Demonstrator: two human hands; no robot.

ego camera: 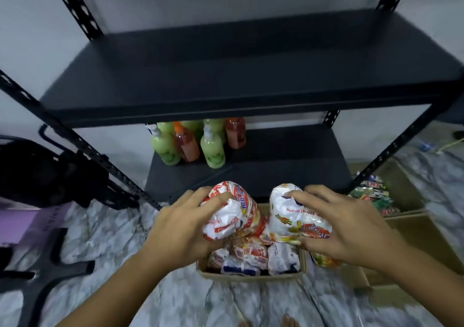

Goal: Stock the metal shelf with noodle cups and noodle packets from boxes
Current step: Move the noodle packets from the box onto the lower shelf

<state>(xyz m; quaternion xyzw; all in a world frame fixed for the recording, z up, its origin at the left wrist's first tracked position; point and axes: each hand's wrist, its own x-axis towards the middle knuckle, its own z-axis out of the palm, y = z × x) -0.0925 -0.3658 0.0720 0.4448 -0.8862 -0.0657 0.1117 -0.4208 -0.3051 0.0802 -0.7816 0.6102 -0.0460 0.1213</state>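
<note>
- Gripped in the left hand, fingers and thumb curled round its upper end: a red-and-white noodle packet, raised just above the left half of the open box.
- Gripped in the right hand, fingers wrapped across its face: a white-and-yellow noodle packet, just above the right half of the box and close beside the first; cannot tell whether touching.
- Both standing roughly on end, long axes running up and away from the body, tops leaning toward the metal shelf.
- Lying in the box below both hands: more packets, packed side by side.
- Directly beyond the far rim of the box: the lower board, with green and orange bottles toward its left rear and bare surface toward its right.
- Well above and beyond the box: the upper board, bare as far as visible.
- To the right of the box: a second box holding green packets.
- Judged for the coming move: forward and upward from the box, both hands about equally near the shelf; probably a freer path for the right-hand packet, with the bottles on the left-hand side.
</note>
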